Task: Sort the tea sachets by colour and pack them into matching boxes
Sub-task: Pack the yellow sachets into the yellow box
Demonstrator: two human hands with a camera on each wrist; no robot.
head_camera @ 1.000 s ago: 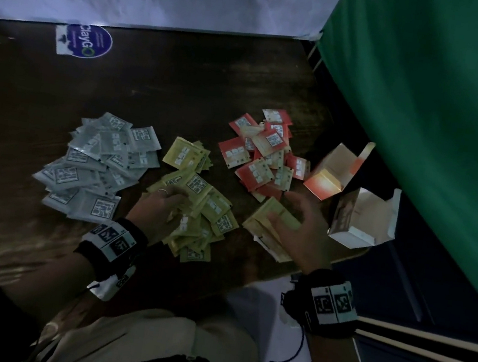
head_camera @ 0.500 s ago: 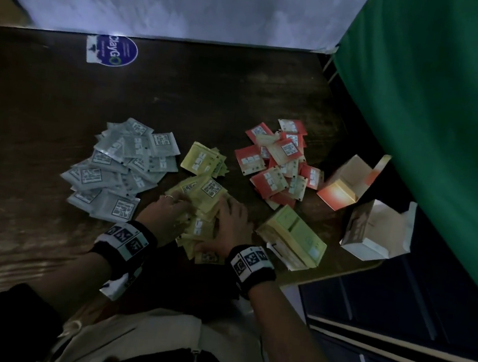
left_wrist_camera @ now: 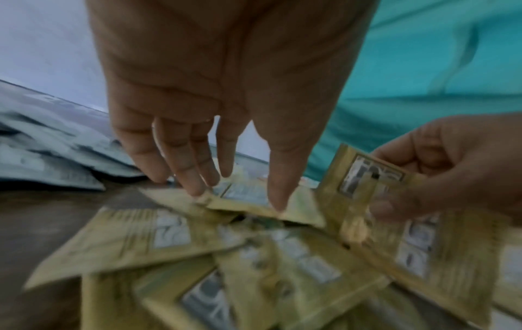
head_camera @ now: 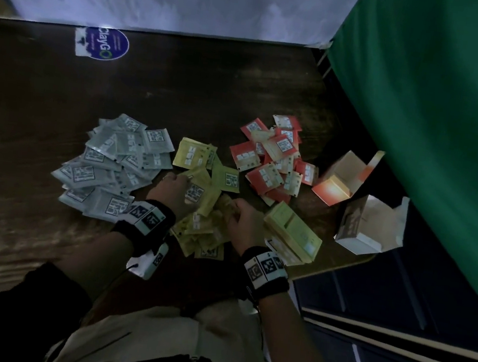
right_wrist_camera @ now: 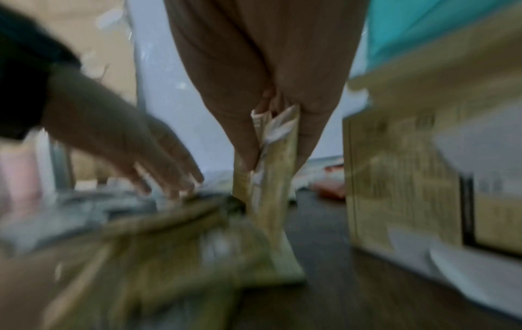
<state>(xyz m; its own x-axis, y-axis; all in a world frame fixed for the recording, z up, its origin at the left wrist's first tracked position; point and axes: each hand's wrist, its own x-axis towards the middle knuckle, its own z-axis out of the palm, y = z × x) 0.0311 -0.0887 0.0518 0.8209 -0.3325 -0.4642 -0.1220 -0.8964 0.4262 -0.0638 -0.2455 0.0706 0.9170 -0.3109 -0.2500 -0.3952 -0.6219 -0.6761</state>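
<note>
Already the sorting part looks almost finished: on the dark table (head_camera: 183, 88) the sachets lie in three heaps by colour, the grey sachets (head_camera: 112, 164) at the left, the yellow sachets (head_camera: 204, 206) in the middle, the red sachets (head_camera: 273, 161) at the right, though a few pale ones seem mixed into the red heap. The packing, I judge, has only begun. The yellow box (head_camera: 291, 233) lies on its side just beside the yellow heap, and I cannot tell if anything is inside it. The orange box (head_camera: 341, 179) and the white box (head_camera: 368, 225) stand open near the table's right edge, both apparently without sachets. The left hand (head_camera: 171, 190) rests on the yellow heap with straight, spread fingers (left_wrist_camera: 195, 169) that touch the top sachets. The right hand (head_camera: 244, 221) pinches a few yellow sachets upright between thumb and fingers (right_wrist_camera: 245, 143). So all three colours are left to pack, the yellow one probably first
</note>
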